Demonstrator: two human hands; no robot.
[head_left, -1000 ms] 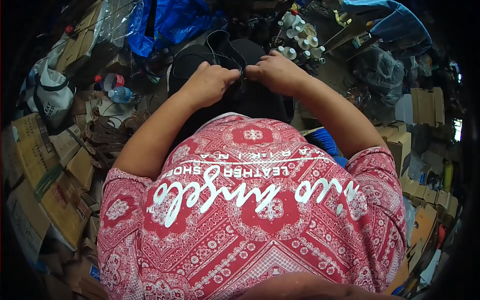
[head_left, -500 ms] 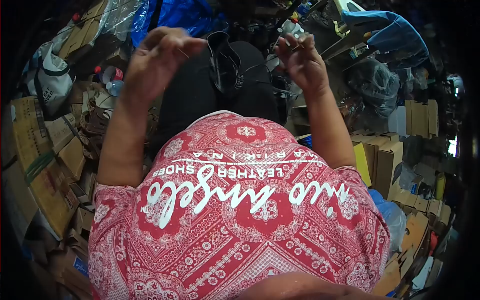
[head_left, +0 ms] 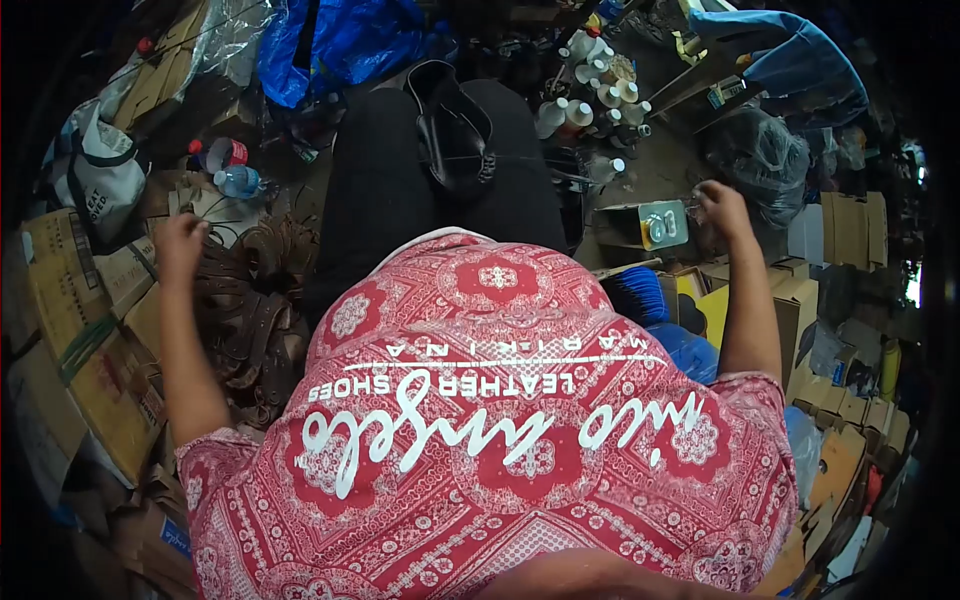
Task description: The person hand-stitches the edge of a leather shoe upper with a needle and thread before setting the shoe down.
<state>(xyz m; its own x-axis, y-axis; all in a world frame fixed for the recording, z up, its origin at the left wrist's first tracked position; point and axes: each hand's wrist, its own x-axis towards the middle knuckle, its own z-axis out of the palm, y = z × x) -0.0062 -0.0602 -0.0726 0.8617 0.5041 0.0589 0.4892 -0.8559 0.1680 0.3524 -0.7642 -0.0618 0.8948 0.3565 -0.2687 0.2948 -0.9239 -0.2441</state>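
One black shoe [head_left: 450, 140], resting at the far end of the lap on dark trousers [head_left: 370, 170], a thin strand showing across its side. One left hand [head_left: 181, 242], out wide to the left beside brown leather strips [head_left: 258, 275], well apart from the shoe; grip with fingers curled in, exact opening and any fine strand held impossible to tell. One right hand [head_left: 722, 208], out wide to the right, near a rectangular container [head_left: 645, 225]; grip likewise curled, contents impossible to tell. One shirt [head_left: 490, 410], red and white, patterned, white lettering. Far right of the shoe: a cluster of pale bottles [head_left: 600, 85]. Far left: blue plastic sheeting [head_left: 345, 50]. Left: a clear bluish bottle [head_left: 238, 181], a white bag [head_left: 105, 180]. Right, beyond the right hand: a plastic bag [head_left: 762, 150].
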